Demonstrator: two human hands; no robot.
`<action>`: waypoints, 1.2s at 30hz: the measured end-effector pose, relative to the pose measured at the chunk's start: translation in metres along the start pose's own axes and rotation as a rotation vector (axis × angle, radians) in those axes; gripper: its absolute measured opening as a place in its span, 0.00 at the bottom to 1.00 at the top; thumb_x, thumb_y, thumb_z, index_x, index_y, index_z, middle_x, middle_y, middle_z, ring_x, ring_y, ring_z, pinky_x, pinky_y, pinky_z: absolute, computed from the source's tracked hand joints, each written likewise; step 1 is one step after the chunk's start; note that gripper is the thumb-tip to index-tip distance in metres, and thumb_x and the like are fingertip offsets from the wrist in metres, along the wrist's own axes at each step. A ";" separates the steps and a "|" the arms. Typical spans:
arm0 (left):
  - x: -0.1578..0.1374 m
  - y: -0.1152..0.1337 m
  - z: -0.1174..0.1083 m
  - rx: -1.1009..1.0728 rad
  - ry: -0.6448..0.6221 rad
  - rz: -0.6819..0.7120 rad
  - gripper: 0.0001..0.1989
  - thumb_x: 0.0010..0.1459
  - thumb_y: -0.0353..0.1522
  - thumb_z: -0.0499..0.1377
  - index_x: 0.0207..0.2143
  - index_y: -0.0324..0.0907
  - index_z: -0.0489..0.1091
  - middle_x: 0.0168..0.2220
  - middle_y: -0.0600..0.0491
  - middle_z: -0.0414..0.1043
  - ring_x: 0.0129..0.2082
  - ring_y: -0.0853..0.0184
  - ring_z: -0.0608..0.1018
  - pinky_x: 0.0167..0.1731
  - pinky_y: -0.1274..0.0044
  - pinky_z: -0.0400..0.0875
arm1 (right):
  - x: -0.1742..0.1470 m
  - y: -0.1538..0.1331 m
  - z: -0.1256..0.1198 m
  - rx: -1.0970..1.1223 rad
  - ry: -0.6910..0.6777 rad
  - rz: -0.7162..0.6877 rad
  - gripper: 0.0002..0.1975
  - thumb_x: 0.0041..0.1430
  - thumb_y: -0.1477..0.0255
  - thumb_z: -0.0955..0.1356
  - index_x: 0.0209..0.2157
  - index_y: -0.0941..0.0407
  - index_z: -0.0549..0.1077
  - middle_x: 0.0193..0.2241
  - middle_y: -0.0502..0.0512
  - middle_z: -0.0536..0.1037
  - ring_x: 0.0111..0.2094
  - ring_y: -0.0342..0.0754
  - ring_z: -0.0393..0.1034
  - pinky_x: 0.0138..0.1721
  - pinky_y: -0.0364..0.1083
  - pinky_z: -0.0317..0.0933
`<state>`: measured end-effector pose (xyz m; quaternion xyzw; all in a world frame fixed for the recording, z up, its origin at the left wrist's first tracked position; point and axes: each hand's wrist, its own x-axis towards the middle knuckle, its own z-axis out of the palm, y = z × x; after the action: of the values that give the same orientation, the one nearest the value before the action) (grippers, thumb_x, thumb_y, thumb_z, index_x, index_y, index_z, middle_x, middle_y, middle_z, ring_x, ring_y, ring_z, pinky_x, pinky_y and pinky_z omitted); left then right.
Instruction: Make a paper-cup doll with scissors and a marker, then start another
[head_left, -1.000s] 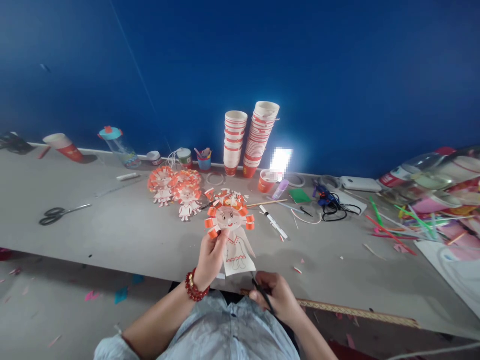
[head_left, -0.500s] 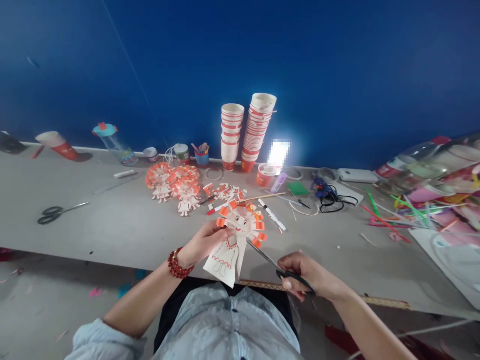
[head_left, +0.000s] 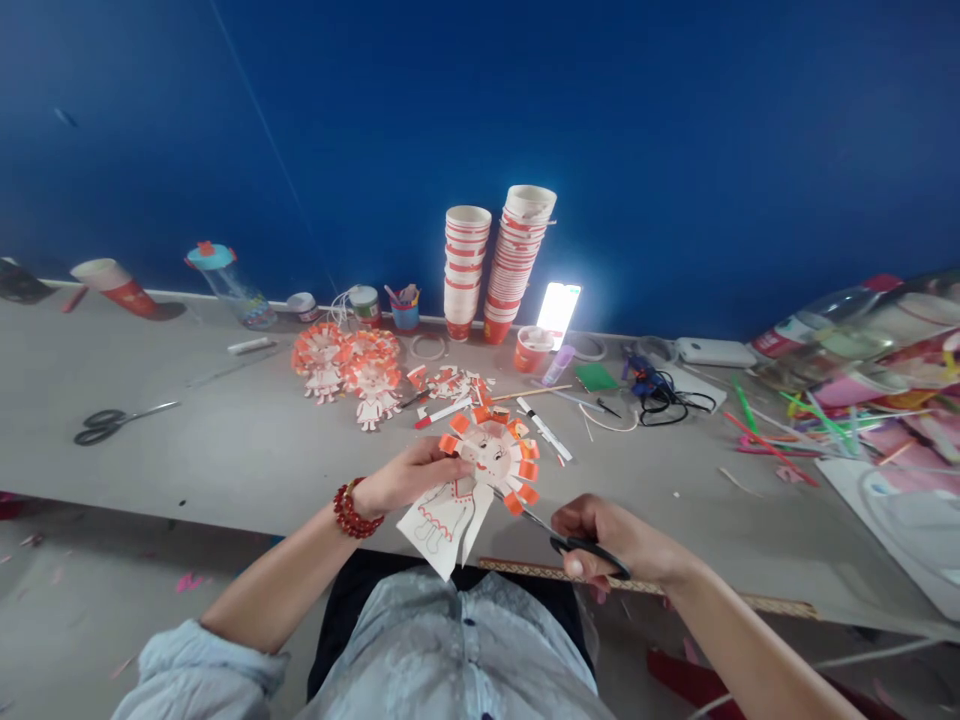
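Note:
My left hand [head_left: 420, 475] pinches a paper doll [head_left: 491, 455] at its left side, just below the head. Curled orange strips ring the doll's drawn face, and a dress and legs are drawn on the white paper below. My right hand [head_left: 607, 540] is closed around the black handles of a pair of scissors [head_left: 536, 520]. The blade tips reach in behind the orange strips at the doll's right side, beside the neck; the exact tips are hidden. Finished-looking paper dolls [head_left: 367, 385] lie in a cluster farther back on the table, left of my hands.
Two stacks of paper cups [head_left: 465, 270] stand by the blue wall, near a lit phone [head_left: 559, 310]. Paper scraps [head_left: 454, 383] and a marker [head_left: 544, 428] lie beyond my hands. Another pair of scissors [head_left: 112, 425] is at left. Bottles and colourful strips [head_left: 847, 420] crowd the right.
The doll has turned a little, its lower end swinging left and its head shifting slightly right and down. The scissors stay at its right side, with more of the blades now covered.

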<state>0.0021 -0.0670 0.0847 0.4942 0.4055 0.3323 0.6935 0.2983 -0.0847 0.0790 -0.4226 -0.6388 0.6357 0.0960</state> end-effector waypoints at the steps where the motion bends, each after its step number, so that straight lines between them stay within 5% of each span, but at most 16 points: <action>1: 0.001 0.001 0.000 0.023 -0.017 0.010 0.13 0.55 0.40 0.62 0.31 0.37 0.73 0.23 0.53 0.69 0.21 0.72 0.69 0.20 0.81 0.62 | 0.001 0.000 0.000 -0.004 -0.028 0.017 0.25 0.45 0.49 0.73 0.19 0.57 0.66 0.12 0.45 0.67 0.12 0.39 0.57 0.12 0.39 0.54; 16: 0.008 0.011 -0.001 0.270 -0.195 0.082 0.15 0.59 0.40 0.56 0.25 0.38 0.68 0.21 0.56 0.59 0.21 0.73 0.58 0.20 0.79 0.53 | 0.006 -0.002 -0.001 -0.021 -0.051 0.026 0.27 0.44 0.48 0.73 0.18 0.55 0.61 0.14 0.43 0.60 0.14 0.38 0.54 0.12 0.39 0.53; 36: 0.007 0.021 0.002 0.238 -0.195 0.135 0.11 0.56 0.36 0.58 0.35 0.39 0.77 0.30 0.50 0.75 0.30 0.65 0.74 0.32 0.77 0.68 | 0.002 -0.017 0.002 -0.160 0.000 -0.024 0.28 0.46 0.47 0.72 0.17 0.55 0.59 0.15 0.43 0.55 0.15 0.38 0.50 0.13 0.39 0.48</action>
<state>0.0061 -0.0555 0.1039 0.6288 0.3389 0.2781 0.6422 0.2884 -0.0819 0.0925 -0.4214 -0.6925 0.5814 0.0696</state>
